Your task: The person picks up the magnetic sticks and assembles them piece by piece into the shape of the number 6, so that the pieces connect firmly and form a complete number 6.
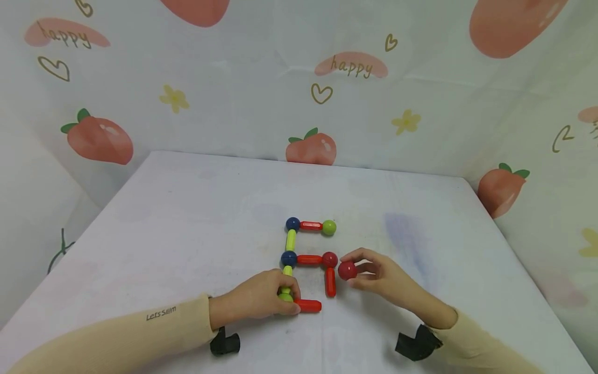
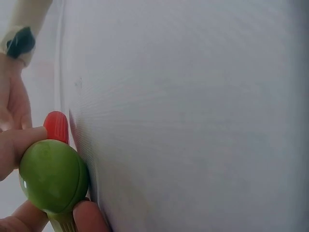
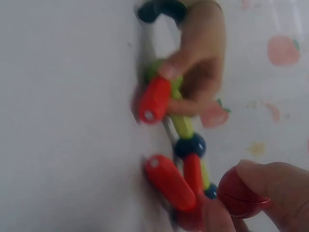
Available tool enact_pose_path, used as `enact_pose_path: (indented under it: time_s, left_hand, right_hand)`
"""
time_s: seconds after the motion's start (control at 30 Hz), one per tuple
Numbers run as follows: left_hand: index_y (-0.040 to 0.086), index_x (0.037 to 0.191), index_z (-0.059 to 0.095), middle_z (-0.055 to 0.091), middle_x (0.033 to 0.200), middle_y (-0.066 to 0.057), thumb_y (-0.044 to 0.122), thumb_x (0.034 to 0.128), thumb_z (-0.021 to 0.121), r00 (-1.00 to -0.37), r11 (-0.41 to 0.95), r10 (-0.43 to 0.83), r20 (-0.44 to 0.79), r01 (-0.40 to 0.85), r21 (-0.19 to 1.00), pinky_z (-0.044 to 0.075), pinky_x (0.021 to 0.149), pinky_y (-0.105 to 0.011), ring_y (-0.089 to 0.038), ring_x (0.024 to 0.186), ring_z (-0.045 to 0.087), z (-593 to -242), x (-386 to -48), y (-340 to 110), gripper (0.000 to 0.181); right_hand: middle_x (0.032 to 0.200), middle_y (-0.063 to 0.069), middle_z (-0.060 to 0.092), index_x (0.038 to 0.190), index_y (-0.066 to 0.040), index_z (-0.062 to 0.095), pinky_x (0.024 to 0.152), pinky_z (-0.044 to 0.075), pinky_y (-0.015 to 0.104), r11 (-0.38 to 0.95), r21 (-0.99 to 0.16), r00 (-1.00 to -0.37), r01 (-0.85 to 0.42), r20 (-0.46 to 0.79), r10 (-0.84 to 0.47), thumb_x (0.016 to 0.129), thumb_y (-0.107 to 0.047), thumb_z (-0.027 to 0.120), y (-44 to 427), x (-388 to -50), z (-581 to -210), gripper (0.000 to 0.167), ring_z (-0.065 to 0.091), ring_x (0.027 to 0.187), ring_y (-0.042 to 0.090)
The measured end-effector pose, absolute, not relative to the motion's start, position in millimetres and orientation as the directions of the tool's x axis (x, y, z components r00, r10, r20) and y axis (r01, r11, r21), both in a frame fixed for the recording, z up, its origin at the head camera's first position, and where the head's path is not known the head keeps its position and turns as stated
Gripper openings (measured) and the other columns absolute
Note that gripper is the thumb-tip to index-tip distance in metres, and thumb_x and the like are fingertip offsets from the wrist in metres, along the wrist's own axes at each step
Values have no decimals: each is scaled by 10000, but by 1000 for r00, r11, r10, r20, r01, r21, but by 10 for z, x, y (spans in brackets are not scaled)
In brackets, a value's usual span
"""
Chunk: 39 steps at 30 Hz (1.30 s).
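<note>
My left hand (image 1: 263, 295) grips the green ball (image 2: 50, 176) at the lower left corner of a magnetic ball-and-rod figure on the table. Its thumb lies against a red rod (image 1: 309, 306) that points right from that ball. A yellow-green rod (image 1: 287, 270) runs up from there to a blue ball (image 1: 288, 258). Between thumb and fingertips, my right hand (image 1: 390, 278) pinches a loose red ball (image 1: 347, 270). Just left of it sits the figure's other red ball (image 1: 329, 259), with a red rod (image 1: 330, 282) hanging down toward me, its lower end free.
The figure's upper part has a second blue ball (image 1: 293, 224), a red rod (image 1: 311, 226) and a small green ball (image 1: 329, 227). Black straps (image 1: 419, 343) sit at both wrists. A fruit-patterned cloth (image 1: 243, 104) stands behind the white table (image 1: 210, 208).
</note>
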<state>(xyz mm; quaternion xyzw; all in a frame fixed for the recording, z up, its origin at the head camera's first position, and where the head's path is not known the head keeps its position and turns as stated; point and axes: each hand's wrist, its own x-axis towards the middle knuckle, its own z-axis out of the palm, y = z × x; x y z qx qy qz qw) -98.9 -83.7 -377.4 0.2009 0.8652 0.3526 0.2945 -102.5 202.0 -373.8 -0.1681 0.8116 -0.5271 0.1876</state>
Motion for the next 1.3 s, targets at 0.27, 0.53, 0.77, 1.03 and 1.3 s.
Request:
enact_pose_path:
  time_s: [0.27, 0.53, 0.77, 1.03, 1.3]
  left_hand:
    - [260, 805, 683, 493, 714, 28, 235, 808, 771, -749, 667, 558, -358, 148, 730, 327, 563, -250, -135, 708, 466, -3777, -986, -832, 92]
    - [265, 816, 685, 477, 693, 26, 228, 815, 757, -745, 651, 568, -350, 146, 745, 318, 558, -257, -142, 697, 462, -3775, -985, -849, 81]
    - [271, 827, 688, 469, 684, 28, 232, 819, 758, -742, 648, 568, -356, 137, 749, 313, 564, -264, -146, 705, 461, -3772, -991, -850, 81]
    - [268, 839, 698, 481, 699, 22, 223, 816, 765, -734, 635, 575, -360, 123, 763, 323, 576, -267, -149, 724, 468, -3787, -999, -861, 84]
    - [271, 837, 698, 488, 724, 16, 223, 816, 765, -737, 637, 570, -364, 116, 762, 327, 582, -270, -155, 741, 472, -3782, -996, -862, 86]
  right_hand:
    - [1162, 109, 622, 1169, -83, 622, 798, 533, 213, 428, -903, -824, -38, -214, -525, 827, -135, 761, 1877, -800, -3821, 373, 595, 1014, 245]
    - [1105, 70, 641, 1152, -108, 628, 750, 533, 196, 455, -891, -812, -14, -255, -525, 819, -139, 768, 1806, -687, -3889, 363, 594, 940, 169]
    - [1078, 51, 642, 1125, -109, 591, 786, 540, 208, 460, -888, -830, 8, -262, -492, 817, -155, 775, 1763, -657, -3903, 362, 599, 956, 220]
    - [1049, 48, 648, 1106, -96, 602, 781, 545, 211, 456, -890, -834, -9, -245, -495, 807, -132, 782, 1741, -652, -3907, 351, 608, 926, 199]
    - [1044, 36, 653, 1108, -89, 596, 782, 547, 232, 470, -883, -834, -5, -256, -489, 799, -114, 785, 1722, -648, -3885, 363, 609, 923, 190]
